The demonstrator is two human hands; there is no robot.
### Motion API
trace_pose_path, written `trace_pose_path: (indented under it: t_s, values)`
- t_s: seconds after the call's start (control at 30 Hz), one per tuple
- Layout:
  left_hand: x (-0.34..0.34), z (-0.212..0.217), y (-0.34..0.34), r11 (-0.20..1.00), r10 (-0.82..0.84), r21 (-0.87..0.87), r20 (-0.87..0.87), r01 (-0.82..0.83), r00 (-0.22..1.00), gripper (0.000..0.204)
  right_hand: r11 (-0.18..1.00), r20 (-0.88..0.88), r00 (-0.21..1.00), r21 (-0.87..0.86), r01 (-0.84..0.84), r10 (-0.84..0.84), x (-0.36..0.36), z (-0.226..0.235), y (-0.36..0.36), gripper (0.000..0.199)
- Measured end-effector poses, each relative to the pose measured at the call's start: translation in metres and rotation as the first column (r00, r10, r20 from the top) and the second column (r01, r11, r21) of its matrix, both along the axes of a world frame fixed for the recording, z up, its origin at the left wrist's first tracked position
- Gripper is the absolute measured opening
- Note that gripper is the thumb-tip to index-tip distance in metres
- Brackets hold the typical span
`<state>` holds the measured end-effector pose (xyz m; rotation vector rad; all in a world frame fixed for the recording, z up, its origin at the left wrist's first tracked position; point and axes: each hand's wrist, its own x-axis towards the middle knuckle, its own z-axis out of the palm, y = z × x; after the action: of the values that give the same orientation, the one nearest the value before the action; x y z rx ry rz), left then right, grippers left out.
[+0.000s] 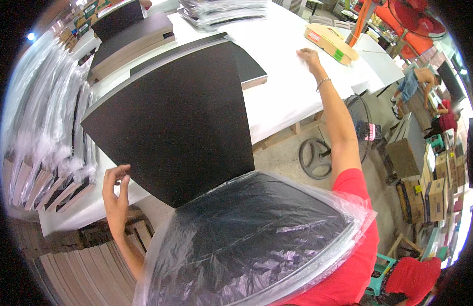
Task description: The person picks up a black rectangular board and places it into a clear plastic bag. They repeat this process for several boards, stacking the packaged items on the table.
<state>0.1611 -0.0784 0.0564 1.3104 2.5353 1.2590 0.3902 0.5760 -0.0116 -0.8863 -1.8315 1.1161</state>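
A large bare black panel [180, 112] lies across the white table and reaches over its near edge toward me. Against my body rests a black panel in clear plastic film [252, 239]; the two meet along a line, and I cannot tell whether they are one piece. My left hand [115, 194] hovers beside the bare panel's left edge, fingers curled and thumb apart, holding nothing I can see. Stretched out far to the right, my right hand [310, 58] is above the table near a yellow cardboard box [331, 43]. Its fingers are slightly blurred but look apart, with nothing visible in them.
Plastic-wrapped panels [53, 127] stand in a row at left. More dark panels [129, 46] and a wrapped stack [221, 13] lie on the table [282, 102]. A standing fan [356, 122] is beyond my right arm. Cartons [425, 199] and other people [417, 84] are at right.
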Motion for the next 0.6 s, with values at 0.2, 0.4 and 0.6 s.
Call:
trace_pose_path:
  t_s: [0.2,0.4,0.6]
  values:
    - [0.024,0.043,0.023,0.990,-0.110,0.073,-0.146,0.122,0.983,0.024,0.540,-0.102,0.864,0.743,0.396,-0.493,-0.021,0.111,-0.043,0.015]
    - [0.061,0.047,0.073,0.898,-0.188,0.374,-0.147,0.230,0.971,0.061,0.287,-0.053,0.993,0.954,0.080,-0.101,-0.039,0.149,-0.247,0.029]
    - [0.079,0.031,0.104,0.820,-0.511,0.209,-0.153,0.533,0.846,0.049,0.094,0.458,0.674,0.784,-0.614,0.579,0.000,0.156,-0.450,0.027]
